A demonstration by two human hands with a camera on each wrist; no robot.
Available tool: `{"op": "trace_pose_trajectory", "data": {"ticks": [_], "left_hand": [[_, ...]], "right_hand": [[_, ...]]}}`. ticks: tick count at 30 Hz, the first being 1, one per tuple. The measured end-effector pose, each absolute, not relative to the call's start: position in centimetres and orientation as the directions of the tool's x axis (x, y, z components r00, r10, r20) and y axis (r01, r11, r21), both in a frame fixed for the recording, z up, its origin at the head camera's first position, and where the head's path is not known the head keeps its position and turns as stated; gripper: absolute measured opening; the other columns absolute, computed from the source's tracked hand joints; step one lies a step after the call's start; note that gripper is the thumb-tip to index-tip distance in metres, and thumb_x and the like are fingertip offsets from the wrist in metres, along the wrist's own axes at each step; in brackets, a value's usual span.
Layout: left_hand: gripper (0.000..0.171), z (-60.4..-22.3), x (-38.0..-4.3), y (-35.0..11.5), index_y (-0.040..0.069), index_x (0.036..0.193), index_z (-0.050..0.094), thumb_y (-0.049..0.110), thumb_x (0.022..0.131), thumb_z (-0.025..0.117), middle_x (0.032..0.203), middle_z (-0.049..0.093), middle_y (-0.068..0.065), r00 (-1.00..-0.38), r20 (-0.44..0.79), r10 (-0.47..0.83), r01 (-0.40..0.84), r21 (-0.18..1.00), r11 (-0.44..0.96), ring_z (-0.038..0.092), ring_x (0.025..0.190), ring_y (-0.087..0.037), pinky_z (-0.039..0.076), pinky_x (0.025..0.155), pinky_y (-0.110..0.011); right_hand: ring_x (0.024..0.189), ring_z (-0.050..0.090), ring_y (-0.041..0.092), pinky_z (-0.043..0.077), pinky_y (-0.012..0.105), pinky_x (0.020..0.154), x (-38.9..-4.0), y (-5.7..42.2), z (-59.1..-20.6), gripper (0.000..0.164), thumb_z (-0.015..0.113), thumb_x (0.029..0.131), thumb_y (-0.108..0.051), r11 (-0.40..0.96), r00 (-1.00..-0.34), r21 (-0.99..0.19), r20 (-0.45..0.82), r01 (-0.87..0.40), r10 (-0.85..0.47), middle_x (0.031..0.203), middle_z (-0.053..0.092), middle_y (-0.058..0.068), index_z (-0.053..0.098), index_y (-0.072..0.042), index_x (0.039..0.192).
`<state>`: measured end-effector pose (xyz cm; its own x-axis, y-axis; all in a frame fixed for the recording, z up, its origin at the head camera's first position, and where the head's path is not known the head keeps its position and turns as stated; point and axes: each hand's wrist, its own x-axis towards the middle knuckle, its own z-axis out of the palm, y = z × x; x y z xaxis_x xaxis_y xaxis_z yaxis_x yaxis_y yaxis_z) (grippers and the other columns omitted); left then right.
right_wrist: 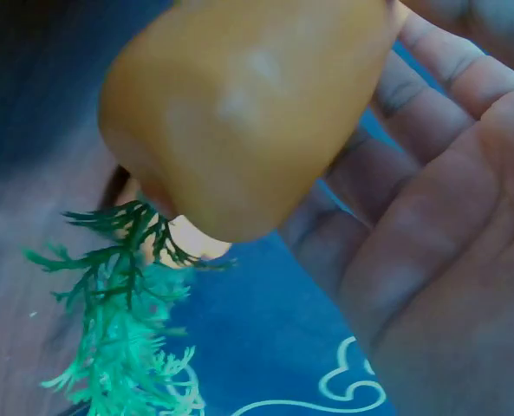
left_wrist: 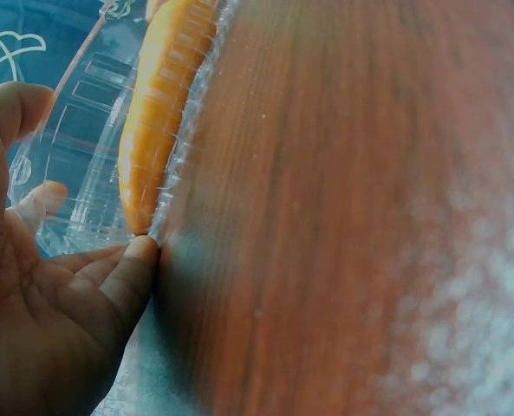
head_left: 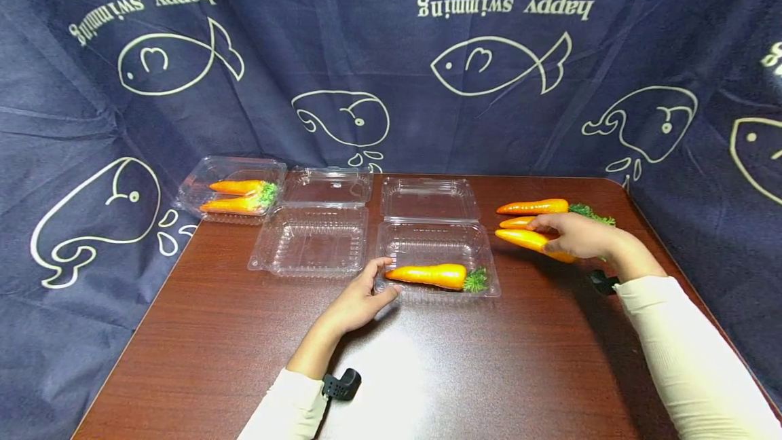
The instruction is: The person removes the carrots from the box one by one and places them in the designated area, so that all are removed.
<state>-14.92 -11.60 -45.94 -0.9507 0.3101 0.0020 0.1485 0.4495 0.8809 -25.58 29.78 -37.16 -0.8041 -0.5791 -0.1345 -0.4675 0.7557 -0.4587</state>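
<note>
My left hand (head_left: 360, 299) grips the left end of an open clear plastic clamshell container (head_left: 491, 250), thumb at its front edge and fingers along its side. Inside, an orange carrot (head_left: 430, 276) lies along the front wall, its green top to the right; its tip is close to my thumb in the left wrist view. At the right of the table, my right hand (head_left: 577, 235) holds another carrot (head_left: 525, 239) from above, its thick end and green leaves (right_wrist: 122, 303) filling much of the right wrist view. Behind that hand lie a partly hidden carrot (head_left: 515, 222) and one more carrot (head_left: 537, 207).
A second open clamshell container (head_left: 360, 240) stands left of the held one, holding nothing. At the table's far left corner, a closed clamshell container (head_left: 208, 172) has two carrots (head_left: 235, 204) in it. A dark blue printed cloth (head_left: 391, 32) hangs behind the wooden table (head_left: 201, 331).
</note>
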Motion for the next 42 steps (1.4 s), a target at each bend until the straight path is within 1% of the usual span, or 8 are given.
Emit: {"op": "trace_pose_trajectory", "data": {"ticks": [7,15,21,22,29,34,39,42], "left_hand": [[0.055,-46.0,-14.9,-11.6,0.017,0.143,0.043,0.034,0.096,0.063,0.142,0.051,-0.015,-0.951,-0.007,0.309,0.138,0.884,0.446,0.053,0.121,-0.03,0.042,0.101,-0.05],[0.055,-45.9,-14.9,-11.6,0.014,0.143,0.043,0.032,0.095,0.064,0.142,0.051,-0.017,-0.952,-0.003,0.307,0.139,0.888,0.438,0.051,0.126,-0.032,0.04,0.103,-0.051],[0.055,-46.0,-14.9,-11.5,0.013,0.143,0.044,0.031,0.095,0.064,0.14,0.053,-0.016,-0.952,0.005,0.305,0.148,0.883,0.445,0.051,0.125,-0.032,0.039,0.104,-0.051],[0.055,-46.0,-15.0,-11.5,0.012,0.143,0.044,0.03,0.095,0.064,0.14,0.053,-0.016,-0.952,0.006,0.306,0.149,0.883,0.446,0.051,0.126,-0.032,0.039,0.105,-0.05],[0.054,-46.1,-14.9,-11.4,0.011,0.142,0.044,0.029,0.095,0.064,0.139,0.054,-0.015,-0.952,0.022,0.306,0.159,0.888,0.432,0.051,0.126,-0.032,0.038,0.105,-0.051],[0.054,-45.9,-14.9,-11.5,0.015,0.143,0.044,0.031,0.095,0.064,0.14,0.054,-0.013,-0.954,0.007,0.299,0.146,0.884,0.445,0.052,0.122,-0.029,0.04,0.102,-0.05],[0.055,-45.8,-14.9,-11.5,0.015,0.143,0.043,0.031,0.095,0.064,0.139,0.054,-0.013,-0.952,0.0,0.305,0.144,0.881,0.451,0.052,0.123,-0.03,0.04,0.103,-0.05],[0.055,-45.9,-14.9,-11.5,0.015,0.144,0.043,0.031,0.095,0.063,0.138,0.055,-0.013,-0.952,-0.004,0.307,0.144,0.879,0.455,0.054,0.117,-0.028,0.041,0.1,-0.048]], "right_hand": [[0.083,0.053,0.017,0.043,0.038,0.077,-26.0,31.1,-38.8,0.033,0.073,0.077,0.002,0.756,-0.783,-0.394,-0.129,-0.522,-0.608,0.09,0.061,-0.003,0.066,-0.003,0.109],[0.089,0.06,0.024,0.047,0.046,0.08,-26.3,32.1,-40.1,0.034,0.075,0.076,0.002,0.762,-0.782,-0.319,-0.093,-0.563,-0.617,0.099,0.069,0.007,0.068,-0.003,0.109],[0.09,0.066,0.028,0.05,0.037,0.073,-26.5,31.9,-41.2,0.036,0.075,0.062,0.018,0.558,-0.616,-0.29,0.174,-0.777,-0.768,0.117,0.068,0.021,0.073,-0.007,0.088],[0.09,0.066,0.029,0.05,0.038,0.073,-26.5,31.8,-41.2,0.036,0.075,0.062,0.018,0.555,-0.611,-0.28,0.188,-0.784,-0.769,0.117,0.068,0.021,0.073,-0.007,0.088],[0.088,0.063,0.027,0.048,0.049,0.08,-26.3,31.9,-40.2,0.028,0.076,0.075,0.002,0.754,-0.784,-0.268,0.01,-0.6,-0.621,0.097,0.07,0.008,0.071,0.0,0.103],[0.087,0.062,0.028,0.047,0.048,0.078,-26.1,32.2,-40.0,0.024,0.078,0.076,-0.001,0.765,-0.794,-0.241,0.044,-0.597,-0.606,0.093,0.067,0.007,0.07,-0.001,0.098],[0.074,0.053,0.019,0.043,0.04,0.066,-25.9,32.9,-41.0,0.022,0.082,0.071,0.0,0.74,-0.767,-0.202,0.136,-0.641,-0.627,0.081,0.059,0.001,0.068,-0.003,0.088],[0.073,0.053,0.019,0.043,0.039,0.065,-26.0,33.1,-41.5,0.024,0.082,0.069,0.003,0.722,-0.742,-0.174,0.194,-0.67,-0.642,0.081,0.058,0.002,0.067,-0.004,0.087]]}}
